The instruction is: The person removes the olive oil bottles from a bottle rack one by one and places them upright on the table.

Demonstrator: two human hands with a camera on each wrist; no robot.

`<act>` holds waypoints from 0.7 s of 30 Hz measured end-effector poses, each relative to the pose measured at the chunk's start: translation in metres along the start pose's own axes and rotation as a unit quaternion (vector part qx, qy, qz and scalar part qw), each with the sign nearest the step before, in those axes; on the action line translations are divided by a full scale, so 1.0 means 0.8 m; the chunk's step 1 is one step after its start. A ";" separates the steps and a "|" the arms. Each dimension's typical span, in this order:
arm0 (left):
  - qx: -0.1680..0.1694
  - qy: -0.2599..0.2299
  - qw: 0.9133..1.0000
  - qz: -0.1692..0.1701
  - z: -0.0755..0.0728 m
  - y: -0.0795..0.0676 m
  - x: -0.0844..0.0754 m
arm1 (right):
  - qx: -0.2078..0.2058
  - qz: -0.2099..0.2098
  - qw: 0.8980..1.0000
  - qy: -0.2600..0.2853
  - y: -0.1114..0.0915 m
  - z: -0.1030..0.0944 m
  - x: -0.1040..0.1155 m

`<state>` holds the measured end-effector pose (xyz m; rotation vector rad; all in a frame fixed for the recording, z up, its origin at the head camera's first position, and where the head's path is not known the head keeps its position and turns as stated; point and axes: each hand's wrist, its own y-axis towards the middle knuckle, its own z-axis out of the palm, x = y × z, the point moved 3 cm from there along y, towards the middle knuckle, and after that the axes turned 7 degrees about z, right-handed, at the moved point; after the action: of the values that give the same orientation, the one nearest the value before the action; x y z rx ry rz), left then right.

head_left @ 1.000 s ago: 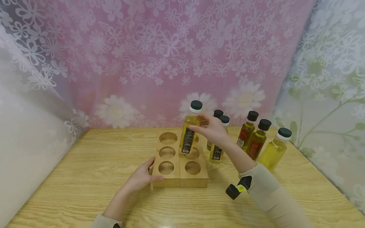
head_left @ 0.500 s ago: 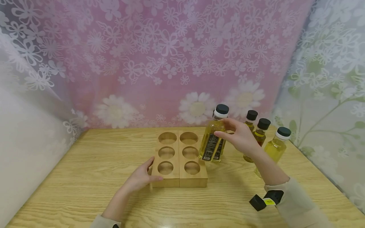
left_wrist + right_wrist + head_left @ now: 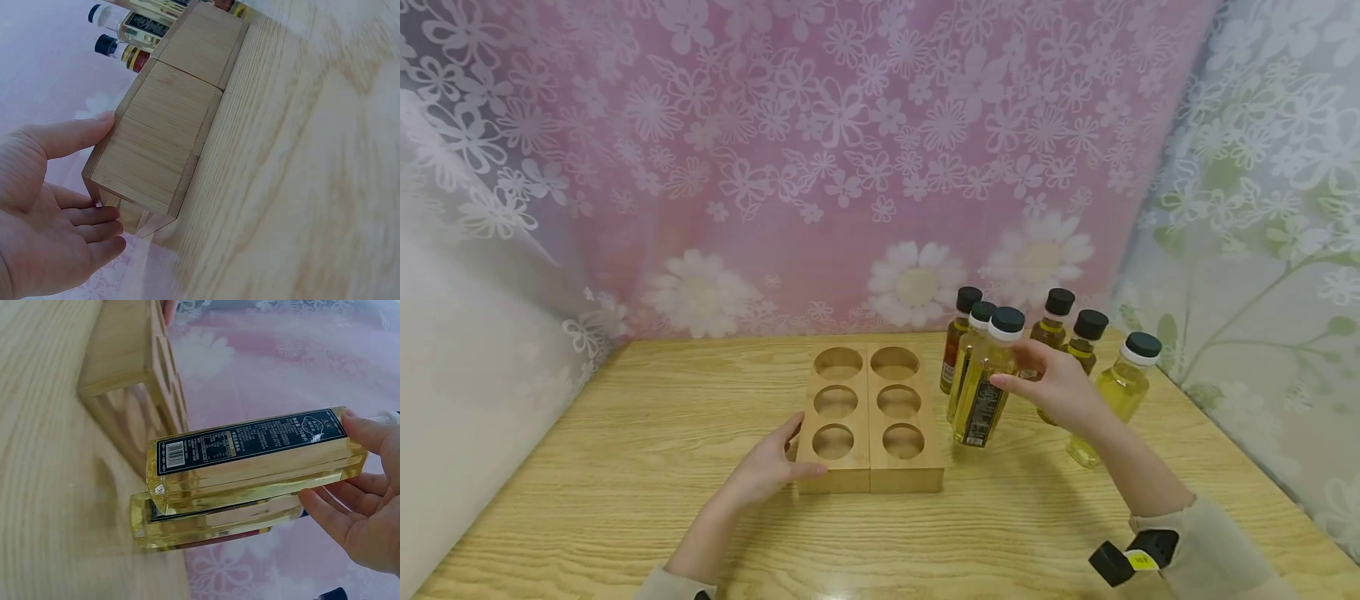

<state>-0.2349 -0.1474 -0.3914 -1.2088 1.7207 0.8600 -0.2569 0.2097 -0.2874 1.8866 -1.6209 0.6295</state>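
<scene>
My right hand (image 3: pixel 1063 387) pinches a square, clear bottle of yellow oil (image 3: pixel 250 456) near its shoulder. This oil bottle has a black label, a white collar and a dark green cap, and it tilts slightly. In the right wrist view its base is off the table, beside the rack. Close behind it a similar oil bottle (image 3: pixel 219 522) stands on the table. My left hand (image 3: pixel 767 471) holds the near left corner of a wooden rack (image 3: pixel 868 458), thumb on the front face and fingers along the side. The rack has two rows of round holes, with no bottle in them.
A dark-capped bottle with a red label (image 3: pixel 953 354) stands behind the two oil bottles. To the right stand two brown bottles (image 3: pixel 1047 332) and a yellow oil bottle (image 3: pixel 1120 392), partly behind my right hand. A pink floral curtain (image 3: pixel 820 167) hangs behind the wooden table (image 3: pixel 700 400).
My right hand has carried the oil bottle from above the rack's right row to the right, then lower and nearer, beside the other bottles. My left hand stays on the rack.
</scene>
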 end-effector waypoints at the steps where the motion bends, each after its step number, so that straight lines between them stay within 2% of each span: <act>1: 0.000 0.000 1.000 0.000 0.000 0.000 0.000 | 0.001 0.000 1.000 -0.001 -0.001 0.002 -0.003; 13: 0.001 0.001 1.000 0.005 0.000 0.002 0.000 | 0.008 -0.012 0.999 0.036 -0.011 0.025 -0.028; 21: 0.000 -0.005 1.000 0.001 0.001 0.001 -0.001 | 0.003 -0.017 0.999 0.038 -0.011 0.029 -0.033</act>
<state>-0.2350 -0.1465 -0.3912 -1.2000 1.7140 0.8659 -0.2528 0.2138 -0.3234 1.8677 -1.5369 0.6828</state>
